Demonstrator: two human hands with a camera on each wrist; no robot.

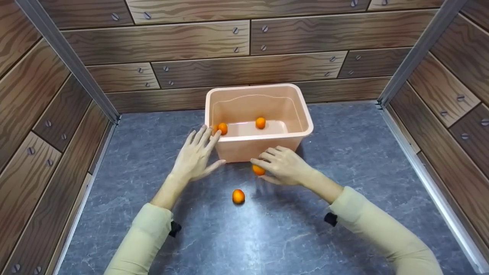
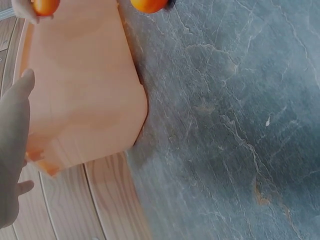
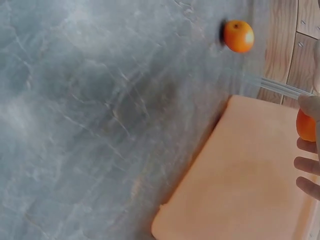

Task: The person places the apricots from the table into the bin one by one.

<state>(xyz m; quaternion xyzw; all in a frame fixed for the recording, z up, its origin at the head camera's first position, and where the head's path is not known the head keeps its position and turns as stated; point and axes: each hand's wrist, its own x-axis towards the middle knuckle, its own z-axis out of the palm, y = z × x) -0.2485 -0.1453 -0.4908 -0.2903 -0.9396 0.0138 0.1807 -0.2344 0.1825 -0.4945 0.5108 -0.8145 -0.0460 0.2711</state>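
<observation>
My right hand [image 1: 284, 167] pinches a small orange [image 1: 258, 169] between thumb and fingers, just in front of the bin's near wall. In the right wrist view that held orange [image 3: 305, 126] shows at the right edge, beside curled fingers [image 3: 306, 165]. With fingers spread and straight, my left hand [image 1: 193, 156] lies at the near left corner of the pale peach plastic bin [image 1: 259, 148], fingertips right at the rim. Inside the bin are an orange [image 1: 260, 122] near the middle and another orange [image 1: 222, 128] at the left. One more beside it is partly hidden by my left fingers.
A loose orange [image 1: 238, 196] sits on the grey marbled surface [image 1: 214, 236] in front of the bin, between my forearms. Wood-patterned walls [image 1: 191, 42] close in the back and both sides, with metal strips [image 1: 431, 183] along the edges.
</observation>
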